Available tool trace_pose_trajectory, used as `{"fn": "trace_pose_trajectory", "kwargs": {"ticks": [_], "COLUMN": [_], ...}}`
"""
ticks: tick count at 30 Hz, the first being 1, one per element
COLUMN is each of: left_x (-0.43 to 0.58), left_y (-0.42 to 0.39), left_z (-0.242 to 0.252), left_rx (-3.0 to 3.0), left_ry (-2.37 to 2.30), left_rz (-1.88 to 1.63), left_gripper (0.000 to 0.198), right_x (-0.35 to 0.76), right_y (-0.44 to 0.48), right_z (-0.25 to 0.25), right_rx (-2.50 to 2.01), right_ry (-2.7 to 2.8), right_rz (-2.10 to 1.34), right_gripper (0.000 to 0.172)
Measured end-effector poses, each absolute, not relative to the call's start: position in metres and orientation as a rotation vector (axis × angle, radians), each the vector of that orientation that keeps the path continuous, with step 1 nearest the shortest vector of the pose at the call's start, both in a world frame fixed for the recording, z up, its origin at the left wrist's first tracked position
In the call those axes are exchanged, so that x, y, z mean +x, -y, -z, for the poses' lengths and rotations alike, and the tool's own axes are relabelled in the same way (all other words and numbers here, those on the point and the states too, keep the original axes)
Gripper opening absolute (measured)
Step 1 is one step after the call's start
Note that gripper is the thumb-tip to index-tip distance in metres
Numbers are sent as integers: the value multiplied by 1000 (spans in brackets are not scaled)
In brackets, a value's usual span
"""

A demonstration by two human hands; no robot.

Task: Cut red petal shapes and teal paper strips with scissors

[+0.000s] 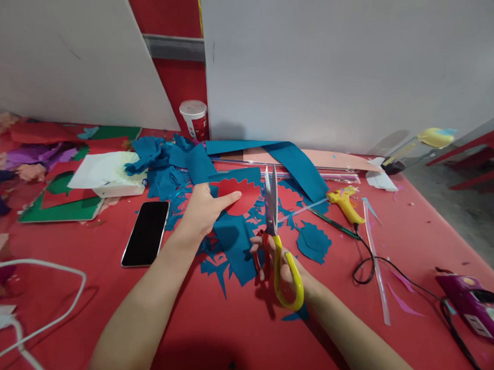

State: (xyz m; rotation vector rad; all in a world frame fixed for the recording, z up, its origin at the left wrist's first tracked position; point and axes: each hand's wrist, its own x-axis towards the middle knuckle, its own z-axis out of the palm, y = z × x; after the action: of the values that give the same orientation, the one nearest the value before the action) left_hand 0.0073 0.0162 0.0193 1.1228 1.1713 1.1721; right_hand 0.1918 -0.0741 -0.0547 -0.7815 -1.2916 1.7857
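Observation:
My left hand [202, 211] pinches a red cut-out paper shape [240, 196] with scalloped edges, thumb on top, and lifts it over a sheet of blue paper [236, 245]. My right hand [283, 267] grips scissors [276, 235] with red and yellow handles; the blades point away from me, slightly apart, just right of the red shape. Blue paper scraps lie all around both hands on the red table [219, 326].
A black phone [146, 232] lies left of my left arm. A yellow glue gun [345, 202] with a black cord sits to the right, and a purple device [474, 305] at the far right. A paper cup [194, 118], white tissue box [109, 176], and a blue paper pile [165, 161] stand behind. White cable [40, 297] at left.

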Motion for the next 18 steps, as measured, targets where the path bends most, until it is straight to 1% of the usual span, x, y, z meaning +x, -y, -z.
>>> {"fn": "trace_pose_trajectory", "kwargs": {"ticks": [5, 10, 14, 18], "left_x": [9, 10, 11, 13], "left_y": [-14, -10, -8, -7], "left_z": [-20, -26, -28, -27], "left_rx": [1067, 1087, 1101, 1117], "left_ry": [-1176, -1196, -1208, -1217], "left_rz": [-1190, -1183, -1199, -1213], "left_gripper": [22, 20, 19, 19], "right_x": [191, 187, 188, 190], "right_y": [78, 81, 82, 81], "right_z": [43, 35, 43, 58], "right_rx": [-807, -862, -873, -868], "right_ry": [1287, 1222, 1261, 1286], "right_rz": [-1841, -1794, -1779, -1688], "right_gripper": [69, 70, 70, 70]}}
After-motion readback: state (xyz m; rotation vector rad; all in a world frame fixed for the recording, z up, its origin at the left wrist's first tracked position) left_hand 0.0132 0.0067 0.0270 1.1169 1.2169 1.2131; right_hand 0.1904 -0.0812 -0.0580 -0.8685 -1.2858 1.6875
